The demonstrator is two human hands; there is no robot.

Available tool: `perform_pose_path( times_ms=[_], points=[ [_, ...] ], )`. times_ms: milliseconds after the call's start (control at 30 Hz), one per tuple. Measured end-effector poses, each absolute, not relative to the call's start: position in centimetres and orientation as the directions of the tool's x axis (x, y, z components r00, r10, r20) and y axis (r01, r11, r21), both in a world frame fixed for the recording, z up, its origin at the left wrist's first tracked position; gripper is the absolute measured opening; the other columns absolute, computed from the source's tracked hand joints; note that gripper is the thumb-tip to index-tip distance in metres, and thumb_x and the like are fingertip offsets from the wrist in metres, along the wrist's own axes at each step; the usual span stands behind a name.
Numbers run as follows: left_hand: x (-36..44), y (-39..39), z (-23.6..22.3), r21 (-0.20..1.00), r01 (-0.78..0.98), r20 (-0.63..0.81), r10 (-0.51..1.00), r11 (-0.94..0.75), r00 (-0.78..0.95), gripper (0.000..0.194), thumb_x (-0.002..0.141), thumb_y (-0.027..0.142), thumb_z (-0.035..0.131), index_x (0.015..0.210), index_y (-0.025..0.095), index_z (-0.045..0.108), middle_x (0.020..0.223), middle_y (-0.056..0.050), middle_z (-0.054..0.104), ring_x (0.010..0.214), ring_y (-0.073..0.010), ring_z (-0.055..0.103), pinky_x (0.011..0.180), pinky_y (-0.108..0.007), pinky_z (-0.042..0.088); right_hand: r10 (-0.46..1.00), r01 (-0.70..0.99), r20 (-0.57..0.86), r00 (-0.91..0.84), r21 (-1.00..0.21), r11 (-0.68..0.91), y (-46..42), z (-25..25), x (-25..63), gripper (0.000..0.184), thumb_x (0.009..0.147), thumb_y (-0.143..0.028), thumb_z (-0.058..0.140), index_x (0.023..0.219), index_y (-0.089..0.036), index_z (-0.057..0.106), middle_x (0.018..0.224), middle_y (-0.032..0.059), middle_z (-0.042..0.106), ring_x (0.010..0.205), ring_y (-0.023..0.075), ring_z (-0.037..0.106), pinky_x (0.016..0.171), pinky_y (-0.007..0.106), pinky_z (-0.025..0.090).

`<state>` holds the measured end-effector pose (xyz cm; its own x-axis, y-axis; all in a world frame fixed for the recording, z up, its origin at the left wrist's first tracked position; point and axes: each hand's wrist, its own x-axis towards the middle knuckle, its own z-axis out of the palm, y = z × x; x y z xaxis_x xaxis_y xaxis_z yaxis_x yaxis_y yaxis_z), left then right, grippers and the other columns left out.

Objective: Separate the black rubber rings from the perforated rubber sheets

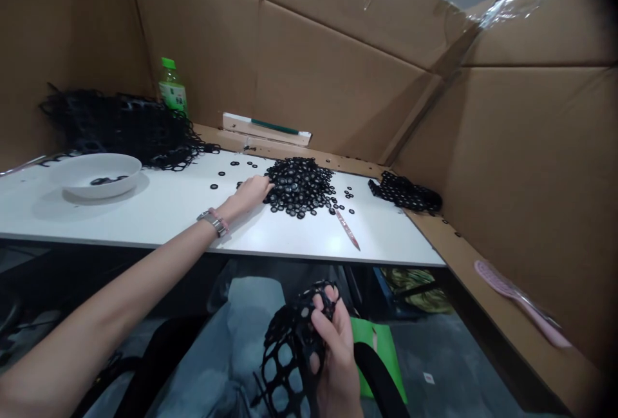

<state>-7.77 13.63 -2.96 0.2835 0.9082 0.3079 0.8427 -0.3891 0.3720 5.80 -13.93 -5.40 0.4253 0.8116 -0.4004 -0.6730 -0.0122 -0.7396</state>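
Observation:
My left hand reaches across the white table to the left edge of a heap of small black rings. Its fingers are curled together against the heap, and whatever is at the fingertips is hidden. Over my lap, my right hand is closed around a bunched black perforated sheet full of round holes, which hangs down below the fingers. A pointed, pinkish flat strip lies just right of the heap. Loose rings are scattered around it.
A white bowl with a few black pieces stands at the left. Behind it lies a tangle of black perforated sheets beside a green-capped bottle. Another black perforated piece and a pink hairbrush lie right. Cardboard walls surround the table.

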Motion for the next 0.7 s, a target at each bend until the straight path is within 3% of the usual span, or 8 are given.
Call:
perform_pose_path(
  times_ms=[167,300,333,400,500,600,700],
  points=[
    [-7.9,14.1,-2.7,0.410,0.820,0.368,0.895,-0.399,0.252,0.018,0.087,0.027,0.046,0.093,0.011,0.053,0.076,-0.011,0.061,0.067,-0.0227,0.057,0.058,-0.028,0.039,0.851,-0.640,-0.340,0.400,-0.768,-0.006,-13.9,-6.9,6.4,0.061,0.050,-0.026,0.081,0.105,-0.025,0.056,0.103,0.0007,0.063,0.094,0.0177,0.061,0.076,0.024,0.052],
    [-7.6,10.8,-0.7,0.445,0.738,0.418,0.847,-0.506,0.329,0.019,0.089,0.030,0.043,0.084,0.015,0.053,0.072,-0.005,0.059,0.065,-0.0163,0.054,0.060,-0.025,0.039,0.838,-0.559,-0.275,0.471,-0.828,0.042,-13.4,-8.0,6.3,0.063,0.049,-0.024,0.081,0.105,-0.025,0.052,0.101,0.0003,0.061,0.088,0.0159,0.063,0.074,0.024,0.053],
    [-7.5,9.0,-0.2,0.456,0.686,0.431,0.815,-0.567,0.387,0.020,0.089,0.032,0.044,0.082,0.016,0.054,0.072,-0.003,0.058,0.065,-0.0145,0.054,0.061,-0.024,0.040,0.832,-0.519,-0.233,0.503,-0.852,0.075,-13.2,-8.1,6.2,0.061,0.049,-0.024,0.081,0.103,-0.024,0.052,0.095,-0.0008,0.062,0.083,0.0145,0.063,0.073,0.024,0.053],
    [-7.5,4.8,0.5,0.503,0.411,0.507,0.645,-0.760,0.571,0.020,0.087,0.033,0.047,0.081,0.016,0.055,0.078,-0.003,0.058,0.068,-0.0133,0.053,0.063,-0.023,0.041,0.803,-0.416,-0.131,0.581,-0.896,0.155,-12.9,-8.0,6.0,0.053,0.052,-0.023,0.079,0.095,-0.024,0.050,0.082,-0.0041,0.060,0.073,0.0116,0.063,0.069,0.022,0.054],
    [-7.9,-1.5,0.4,0.474,0.168,0.544,0.437,-0.864,0.716,0.023,0.081,0.035,0.059,0.094,0.016,0.059,0.091,-0.006,0.058,0.082,-0.0161,0.053,0.072,-0.026,0.042,0.760,-0.295,-0.017,0.649,-0.927,0.231,-12.7,-7.6,5.7,0.043,0.056,-0.022,0.076,0.088,-0.023,0.047,0.073,-0.0067,0.055,0.067,0.0095,0.062,0.065,0.020,0.053],
    [-8.4,-4.8,-0.5,0.419,0.187,0.570,0.417,-0.889,0.708,0.016,0.084,0.027,0.055,0.095,0.017,0.061,0.090,-0.007,0.059,0.079,-0.0161,0.052,0.068,-0.026,0.041,0.773,-0.275,0.018,0.634,-0.929,0.248,-12.9,-7.3,5.6,0.041,0.058,-0.022,0.075,0.087,-0.023,0.045,0.072,-0.0066,0.054,0.068,0.0094,0.061,0.066,0.020,0.053],
    [-8.3,-5.5,-1.5,0.364,0.223,0.596,0.410,-0.904,0.691,0.012,0.086,0.022,0.052,0.091,0.017,0.061,0.085,-0.006,0.060,0.073,-0.0155,0.052,0.064,-0.027,0.040,0.809,-0.333,-0.034,0.587,-0.921,0.203,-13.1,-7.5,5.6,0.046,0.056,-0.022,0.077,0.090,-0.022,0.046,0.077,-0.0048,0.057,0.071,0.0111,0.062,0.068,0.022,0.053]
  ],
)
